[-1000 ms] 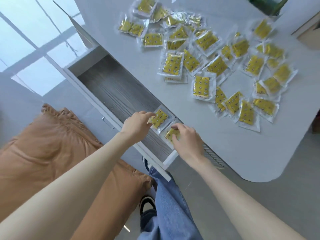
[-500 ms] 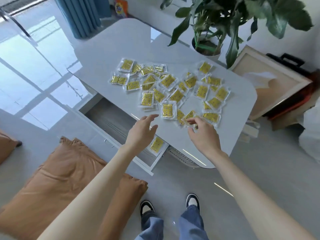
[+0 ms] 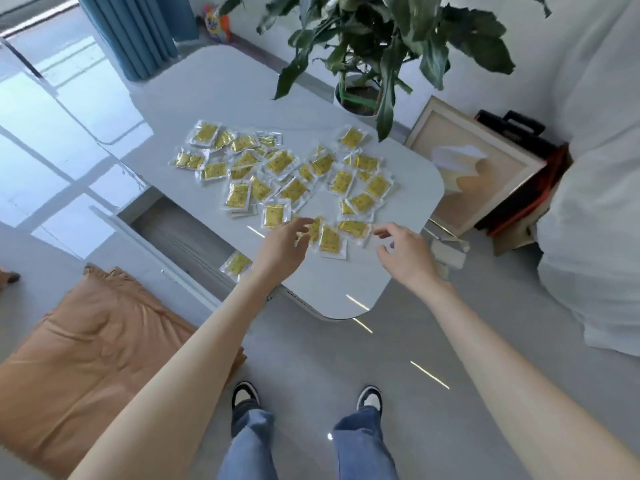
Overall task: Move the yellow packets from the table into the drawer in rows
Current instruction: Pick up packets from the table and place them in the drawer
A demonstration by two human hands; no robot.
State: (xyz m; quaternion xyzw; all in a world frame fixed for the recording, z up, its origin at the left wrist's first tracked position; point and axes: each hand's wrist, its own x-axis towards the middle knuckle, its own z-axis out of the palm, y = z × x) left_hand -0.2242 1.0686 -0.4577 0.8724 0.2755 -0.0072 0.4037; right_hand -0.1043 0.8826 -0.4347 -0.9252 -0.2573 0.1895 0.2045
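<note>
Yellow packets (image 3: 277, 174) lie scattered, many overlapping, on the white table (image 3: 242, 98), mostly on its near half. One packet (image 3: 236, 264) lies flat in the open drawer (image 3: 173, 233) at its near right end, partly hidden by the left forearm. The drawer sticks out from the left side of the table, and its grey wood bottom shows.

Both hands are over the near edge of the scatter. Left hand (image 3: 282, 242): fingers stretched forward and spread, tips blurred, over a near packet (image 3: 314, 229). Cannot tell if they touch it; nothing is gripped. Right hand (image 3: 403, 247): fingers loosely bent, thumb and index finger apart, holding nothing, just right of another packet (image 3: 353, 227). A third packet (image 3: 329, 239) lies between the two hands.

Around: a potted plant (image 3: 356, 95) past the far table edge, a framed picture (image 3: 467, 168) leaning to the right, an orange cushion (image 3: 86, 341) on the floor at left, a blue curtain (image 3: 138, 29) top left. Jeans and two shoes show at the bottom.
</note>
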